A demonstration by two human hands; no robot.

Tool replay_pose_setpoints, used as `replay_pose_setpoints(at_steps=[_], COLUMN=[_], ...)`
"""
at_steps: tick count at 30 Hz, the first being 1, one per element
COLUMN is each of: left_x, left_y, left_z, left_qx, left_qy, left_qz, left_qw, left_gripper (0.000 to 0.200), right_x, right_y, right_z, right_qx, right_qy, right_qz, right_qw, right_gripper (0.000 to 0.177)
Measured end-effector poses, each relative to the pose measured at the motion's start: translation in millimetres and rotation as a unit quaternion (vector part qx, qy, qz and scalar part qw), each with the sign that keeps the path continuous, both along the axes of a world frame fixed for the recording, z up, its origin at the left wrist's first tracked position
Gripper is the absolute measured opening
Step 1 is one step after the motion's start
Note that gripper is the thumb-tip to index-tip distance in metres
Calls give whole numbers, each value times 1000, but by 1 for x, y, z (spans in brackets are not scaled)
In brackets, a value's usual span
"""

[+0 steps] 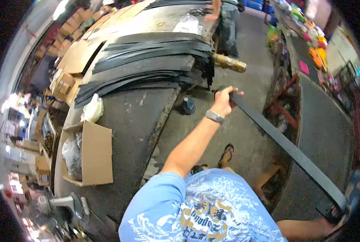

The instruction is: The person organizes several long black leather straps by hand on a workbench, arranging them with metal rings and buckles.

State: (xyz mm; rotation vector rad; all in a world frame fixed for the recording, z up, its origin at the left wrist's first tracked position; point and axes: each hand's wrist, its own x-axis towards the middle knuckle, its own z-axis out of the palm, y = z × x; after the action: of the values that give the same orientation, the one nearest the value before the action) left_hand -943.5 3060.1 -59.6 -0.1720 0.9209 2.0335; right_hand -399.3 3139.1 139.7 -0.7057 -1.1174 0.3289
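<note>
A long flat black strip is stretched slantwise across my front. Its far end is gripped in my left hand, which wears a metal-banded watch; the fingers are wrapped round the strip, with the thumb side up. Low at the right edge of view, my right hand is closed on the near end, partly hidden by the strip and shadow. Left of my left hand, many similar black strips lie in layered bundles on the dark worktable, their ends overhanging its edge.
An open cardboard box with clear plastic stands on the worktable beside a whitish plastic bag. A second dark table curves along my right. A wrapped roll juts out ahead. Another person stands at the table's far end.
</note>
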Motion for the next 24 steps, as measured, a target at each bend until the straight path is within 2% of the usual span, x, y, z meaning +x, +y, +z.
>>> replay_pose_setpoints(at_steps=[2, 3, 4, 6, 7, 11, 14, 15, 16, 18, 20, 22, 23, 24], left_x=[-40, -55, -68, -104, -121, -208, -279, -292, -306, -352, -440, -500, -510, -511], left_y=[17, 19, 21, 23, 23, 15, -8, -21, -34, -63, -119, -165, -202, -233], left_z=[28, 54, 76, 104, 116, 148, 170, 184, 199, 211, 201, 222, 228, 233], left_qx=[50, 29, 58, 123, 121, 126, 108, 57, 4, -29, -55, -61, -303, -503], left_qy=[59, 82, 70, 119, 135, 177, 210, 249, 287, 317, 411, 339, 545, 684], left_qz=[35, 31, 65, 90, 119, 168, 230, 240, 248, 299, 292, 342, 295, 205], left_qw=[996, 996, 994, 981, 976, 962, 944, 936, 925, 900, 862, 874, 725, 487], left_gripper=[19, 20, 19, 20, 21, 19, 15, 22, 28, 31, 15, 20, 25, 31], right_x=[-16, 5, -28, -100, -125, -155, -234, -262, -285, -343, -409, -465, -493, -521], right_y=[60, 103, 116, 137, 152, 237, 245, 244, 246, 239, 205, 197, 188, 176], right_z=[-3, -11, -9, -2, 2, -37, -47, -49, -58, -70, -62, -73, -75, -79], right_qx=[-14, -73, -73, -73, -119, -133, -84, -82, -124, -214, -252, -222, -235, -246], right_qy=[-9, 38, 32, 22, 28, -196, -303, -328, -341, -361, -384, -432, -448, -441], right_qz=[75, 168, 156, 132, 136, 244, 363, 403, 423, 452, 506, 545, 558, 567], right_qw=[997, 982, 984, 988, 983, 940, 877, 850, 831, 787, 730, 683, 658, 651], right_gripper=[40, 39, 39, 40, 41, 41, 39, 39, 37, 34, 33, 35, 33, 29])
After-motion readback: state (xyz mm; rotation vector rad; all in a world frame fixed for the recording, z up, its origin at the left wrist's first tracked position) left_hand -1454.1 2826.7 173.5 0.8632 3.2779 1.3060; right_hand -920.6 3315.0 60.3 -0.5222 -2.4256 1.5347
